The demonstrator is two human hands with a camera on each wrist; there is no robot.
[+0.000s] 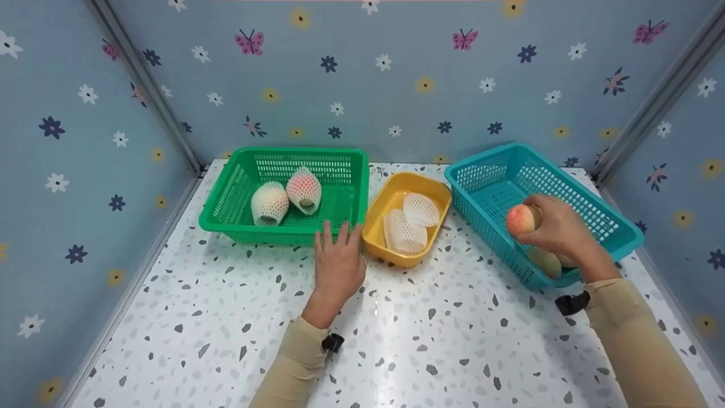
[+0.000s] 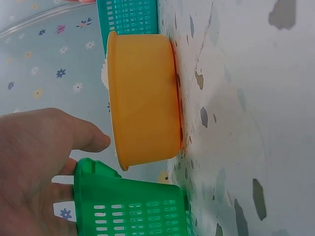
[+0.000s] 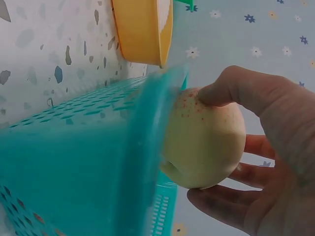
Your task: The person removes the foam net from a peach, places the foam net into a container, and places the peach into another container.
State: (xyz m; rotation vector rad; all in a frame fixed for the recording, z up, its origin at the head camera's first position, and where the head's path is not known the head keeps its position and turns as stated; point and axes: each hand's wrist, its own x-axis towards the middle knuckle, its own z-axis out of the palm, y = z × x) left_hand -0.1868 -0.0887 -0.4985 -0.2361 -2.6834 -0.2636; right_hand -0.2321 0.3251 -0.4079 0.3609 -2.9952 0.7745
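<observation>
In the head view my right hand (image 1: 558, 226) grips a red and yellow peach (image 1: 521, 220) above the blue basket (image 1: 481, 224). Thumb and fingers are curled round the peach (image 3: 206, 142) in the right wrist view, where it appears just past the basket's rim. More fruit (image 1: 544, 262) lies at the near end of that basket, partly hidden by the right arm. My left hand (image 1: 340, 266) rests its straight fingers on the front rim of the green basket (image 1: 272, 233). Inside are two fruits in foam nets, one pale (image 1: 269, 203), one pinkish (image 1: 304, 190).
Between the baskets stands a yellow bin (image 1: 391, 256) with white foam nets (image 1: 406, 232) in it. All three containers stand on a speckled white table (image 1: 396, 340). Flower-patterned panels (image 1: 385, 102) enclose the back and sides.
</observation>
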